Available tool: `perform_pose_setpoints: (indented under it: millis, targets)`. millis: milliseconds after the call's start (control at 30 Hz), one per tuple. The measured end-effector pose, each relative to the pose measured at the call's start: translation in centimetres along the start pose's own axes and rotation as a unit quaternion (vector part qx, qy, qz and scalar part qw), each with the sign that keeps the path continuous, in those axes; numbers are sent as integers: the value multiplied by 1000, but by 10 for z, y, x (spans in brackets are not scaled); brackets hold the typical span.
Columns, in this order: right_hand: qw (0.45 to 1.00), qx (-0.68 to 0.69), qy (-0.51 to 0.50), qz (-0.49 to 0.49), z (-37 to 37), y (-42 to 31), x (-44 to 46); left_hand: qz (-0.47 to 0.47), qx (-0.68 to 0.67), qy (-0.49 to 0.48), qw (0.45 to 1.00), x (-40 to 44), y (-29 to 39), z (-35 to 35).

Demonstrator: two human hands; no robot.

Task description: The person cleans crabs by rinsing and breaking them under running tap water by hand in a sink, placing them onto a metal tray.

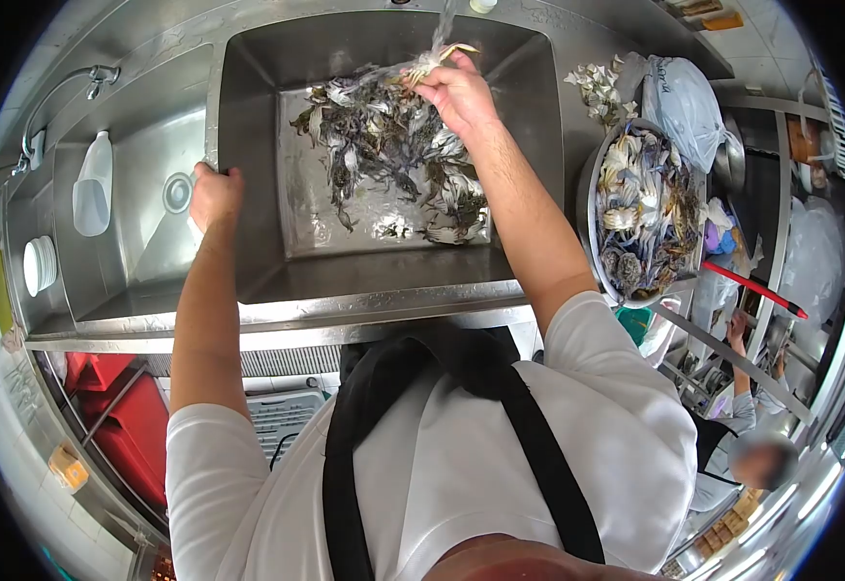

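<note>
My right hand (pixel 459 100) is closed on a crab (pixel 430 64), pale side showing, held up near the far wall of the deep sink (pixel 514 82). A stream of water (pixel 444 29) runs down onto the crab. Below it, a heap of crabs (pixel 384 136) with dark shells and pale undersides lies on the sink floor. My left hand (pixel 217 197) is wrapped over the metal divider (pixel 213 136) between the two basins and holds no crab.
Right of the sink stands a large metal pot (pixel 589 184) full of crabs (pixel 640 208), beside a plastic bag (pixel 684 111). A white bottle (pixel 95 184) lies in the left basin (pixel 151 252). A co-worker (pixel 732 426) is at the far right, near a red handle (pixel 756 290).
</note>
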State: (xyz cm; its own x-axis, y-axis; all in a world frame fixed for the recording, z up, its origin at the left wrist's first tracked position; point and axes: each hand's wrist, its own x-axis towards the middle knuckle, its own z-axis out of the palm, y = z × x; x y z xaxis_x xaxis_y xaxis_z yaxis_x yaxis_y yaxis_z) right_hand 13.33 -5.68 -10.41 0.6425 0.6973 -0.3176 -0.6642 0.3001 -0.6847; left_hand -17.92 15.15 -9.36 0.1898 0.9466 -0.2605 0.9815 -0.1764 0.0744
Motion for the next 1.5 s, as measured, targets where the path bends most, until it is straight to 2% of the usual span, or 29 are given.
perform_pose_setpoints:
  millis: [300, 400, 467, 600, 667, 900, 1067, 1167, 1300, 1367, 1500]
  targets:
    - [1000, -9, -13, -5, 2, -3, -3, 6, -4, 9, 1000, 0, -1, 0]
    - [999, 4, -27, 20, 11, -11, -11, 6, -8, 10, 1000, 0, 0, 0]
    - [999, 40, 12, 15, 21, -17, -20, 4, -17, 4, 1000, -1, 0, -2]
    - [997, 82, 5, 8, 12, -11, -14, 2, -11, 4, 1000, -1, 1, -2]
    - [998, 45, -46, -1, 8, -10, -9, 2, -12, 2, 1000, -4, 3, -5]
    - [999, -4, -48, 11, 14, -11, -15, 7, -10, 10, 1000, 0, 0, 0]
    - [993, 89, -71, 30, 13, -17, -15, 3, -6, 9, 1000, -2, 2, -2]
    - [999, 12, -50, -11, 18, -17, -16, 2, 0, 10, 1000, -2, 2, -1]
    - [998, 53, -11, -21, 24, -17, -22, 1, 0, 10, 1000, -3, 3, -3]
    - [999, 54, -6, 3, 21, -17, -19, 3, 0, 11, 1000, -3, 3, -2]
    - [998, 1, -56, -3, 19, -19, -19, 7, -2, 15, 1000, -2, 2, -1]
